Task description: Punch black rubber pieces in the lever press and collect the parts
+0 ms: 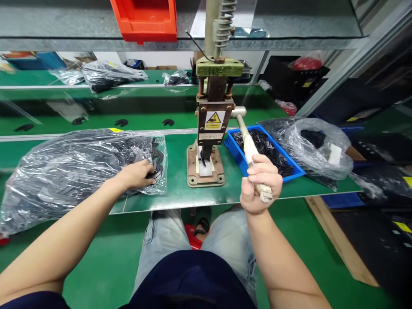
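Observation:
My right hand (261, 182) is wrapped round the taped lever handle (246, 139) of a hand press (215, 118). The lever slants down from the press head toward me. A small black part (203, 162) shows on the plate under the ram, its outline partly hidden. At the mouth of a large clear plastic bag (74, 171), my left hand (140, 174) has its fingers bent and closed in among black C-shaped parts (157, 161). What lies between the fingertips is hidden.
A blue tray (283, 150) of small black pieces stands right of the press, beside another plastic bag (317, 146). Several black C-shaped parts (121, 122) lie along the bench's back strip. Overhead, a shelf holds an orange bin (146, 32).

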Available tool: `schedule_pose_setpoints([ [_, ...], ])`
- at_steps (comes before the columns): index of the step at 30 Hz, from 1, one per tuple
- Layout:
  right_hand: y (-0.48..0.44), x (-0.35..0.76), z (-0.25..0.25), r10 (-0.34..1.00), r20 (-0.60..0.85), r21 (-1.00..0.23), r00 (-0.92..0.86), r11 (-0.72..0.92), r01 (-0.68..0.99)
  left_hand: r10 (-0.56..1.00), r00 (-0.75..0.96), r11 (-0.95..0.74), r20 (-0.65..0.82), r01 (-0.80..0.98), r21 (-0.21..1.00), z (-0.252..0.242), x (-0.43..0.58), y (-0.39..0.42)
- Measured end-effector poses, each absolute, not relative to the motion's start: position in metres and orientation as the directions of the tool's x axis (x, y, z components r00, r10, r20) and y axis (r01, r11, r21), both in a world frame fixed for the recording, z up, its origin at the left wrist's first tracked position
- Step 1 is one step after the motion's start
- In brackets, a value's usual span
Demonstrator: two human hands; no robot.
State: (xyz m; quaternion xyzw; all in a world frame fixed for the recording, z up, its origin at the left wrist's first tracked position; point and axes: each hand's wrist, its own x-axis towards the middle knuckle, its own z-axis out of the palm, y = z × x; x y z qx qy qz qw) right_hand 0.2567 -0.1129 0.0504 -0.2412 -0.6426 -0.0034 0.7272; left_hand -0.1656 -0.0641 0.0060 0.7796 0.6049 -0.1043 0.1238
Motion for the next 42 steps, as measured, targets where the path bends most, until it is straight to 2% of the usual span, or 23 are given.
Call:
schedule_pose_setpoints([
  [6, -0.117, 0.26, 0.051, 0.335, 0.931, -0.363, 0.141, 0.874, 0.323, 0.908, 0.392, -0.329, -0.148, 0.886, 0.328, 0.008, -0.155, -0.054],
  [9, -0.119, 0.26, 0.052, 0.353, 0.925, -0.38, 0.141, 0.863, 0.333, 0.947, 0.306, -0.243, -0.1, 0.883, 0.401, 0.012, -0.15, -0.052],
  [11, -0.119, 0.258, 0.052, 0.344, 0.927, -0.374, 0.146, 0.864, 0.338, 0.977, 0.198, -0.134, -0.077, 0.853, 0.504, 0.017, -0.142, -0.051],
  [13, -0.119, 0.257, 0.052, 0.33, 0.932, -0.363, 0.152, 0.868, 0.339, 0.99, 0.111, -0.016, -0.092, 0.72, 0.694, 0.021, -0.13, -0.052],
  [15, -0.118, 0.257, 0.052, 0.324, 0.932, -0.36, 0.159, 0.872, 0.333, 0.985, 0.077, 0.102, -0.157, 0.479, 0.872, 0.023, -0.114, -0.053],
  [17, -0.118, 0.257, 0.051, 0.324, 0.932, -0.36, 0.16, 0.873, 0.329, 0.974, 0.113, 0.163, -0.198, 0.259, 0.952, 0.023, -0.096, -0.055],
  [19, -0.118, 0.258, 0.051, 0.327, 0.933, -0.359, 0.151, 0.872, 0.334, 0.964, 0.171, 0.182, -0.204, 0.139, 0.974, 0.02, -0.08, -0.056],
  [21, -0.119, 0.259, 0.05, 0.333, 0.932, -0.361, 0.141, 0.868, 0.342, 0.961, 0.195, 0.179, -0.194, 0.094, 0.979, 0.015, -0.064, -0.053],
  [25, -0.119, 0.26, 0.05, 0.333, 0.933, -0.36, 0.137, 0.866, 0.346, 0.977, 0.098, 0.186, -0.188, 0.027, 0.982, 0.005, -0.037, -0.041],
  [28, -0.119, 0.26, 0.051, 0.329, 0.935, -0.355, 0.133, 0.871, 0.339, 0.967, 0.099, 0.241, -0.235, -0.056, 0.969, 0.0, -0.019, -0.032],
  [42, -0.119, 0.258, 0.051, 0.318, 0.936, -0.351, 0.149, 0.868, 0.352, 0.969, 0.145, 0.184, -0.199, 0.112, 0.977, -0.01, -0.005, -0.012],
])
